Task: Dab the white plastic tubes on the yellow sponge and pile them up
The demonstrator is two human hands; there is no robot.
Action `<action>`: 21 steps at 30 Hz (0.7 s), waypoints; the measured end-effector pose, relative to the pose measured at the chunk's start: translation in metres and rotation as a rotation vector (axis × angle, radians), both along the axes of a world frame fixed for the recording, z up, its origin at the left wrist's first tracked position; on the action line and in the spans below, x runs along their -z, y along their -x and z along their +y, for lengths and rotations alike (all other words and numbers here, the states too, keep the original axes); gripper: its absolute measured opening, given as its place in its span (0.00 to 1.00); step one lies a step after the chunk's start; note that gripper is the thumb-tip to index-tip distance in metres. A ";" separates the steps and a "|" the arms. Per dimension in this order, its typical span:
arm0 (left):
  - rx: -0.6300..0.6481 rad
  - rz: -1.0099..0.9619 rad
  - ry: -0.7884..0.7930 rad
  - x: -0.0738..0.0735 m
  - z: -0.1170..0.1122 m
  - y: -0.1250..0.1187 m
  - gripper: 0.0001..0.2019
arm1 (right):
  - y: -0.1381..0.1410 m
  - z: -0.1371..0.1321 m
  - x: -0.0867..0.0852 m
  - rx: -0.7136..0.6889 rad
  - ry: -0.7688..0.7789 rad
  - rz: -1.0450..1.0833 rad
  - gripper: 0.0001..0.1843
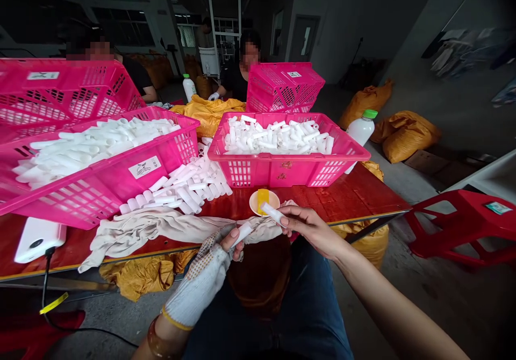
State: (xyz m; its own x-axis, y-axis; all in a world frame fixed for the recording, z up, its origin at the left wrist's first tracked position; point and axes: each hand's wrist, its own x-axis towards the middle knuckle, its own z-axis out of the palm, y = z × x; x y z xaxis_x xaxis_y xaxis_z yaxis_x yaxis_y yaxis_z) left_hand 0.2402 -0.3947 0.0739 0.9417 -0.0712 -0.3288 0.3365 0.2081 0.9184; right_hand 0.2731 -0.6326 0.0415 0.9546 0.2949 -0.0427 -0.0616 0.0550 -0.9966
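Note:
My left hand (215, 266) wears a white knitted glove with open fingertips and pinches a short white plastic tube (243, 233) over my lap. My bare right hand (308, 225) pinches a second white tube (272, 213) just in front of a small cream dish (264, 201) that holds something yellow. Both tubes hover above the near edge of the red table (346, 196). A beige cloth (161, 230) lies under and left of my hands.
Two pink crates (282, 171) (100, 188) full of white tubes stand on the table, with a loose pile of tubes (189, 185) between them. A white phone (38, 237) lies at left. Two people sit across. A red stool (463, 225) is at right.

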 end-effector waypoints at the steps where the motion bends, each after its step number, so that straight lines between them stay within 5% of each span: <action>1: 0.023 -0.015 0.024 -0.001 -0.002 0.001 0.17 | 0.004 0.001 -0.003 -0.010 0.051 -0.061 0.19; 6: 0.152 -0.140 0.040 0.011 -0.002 -0.004 0.13 | 0.017 0.001 -0.013 -0.009 0.360 -0.444 0.15; 11: 0.270 -0.241 -0.178 0.028 0.015 -0.012 0.16 | 0.027 -0.003 -0.021 -0.032 0.619 -0.704 0.18; 17: 0.652 -0.222 -0.432 0.022 0.022 0.020 0.24 | 0.051 -0.002 -0.016 -0.372 0.685 -0.655 0.23; 21: 0.791 -0.272 -0.513 0.043 0.007 0.064 0.19 | 0.073 0.009 -0.014 -0.396 0.552 -0.504 0.39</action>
State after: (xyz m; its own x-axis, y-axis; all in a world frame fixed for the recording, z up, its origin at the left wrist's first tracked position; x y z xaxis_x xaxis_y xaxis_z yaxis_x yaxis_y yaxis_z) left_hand 0.1764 -0.3874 0.0312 0.7322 -0.6233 -0.2746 -0.0300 -0.4324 0.9012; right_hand 0.2003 -0.6240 0.0558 0.7289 0.6733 0.1241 0.4850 -0.3798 -0.7877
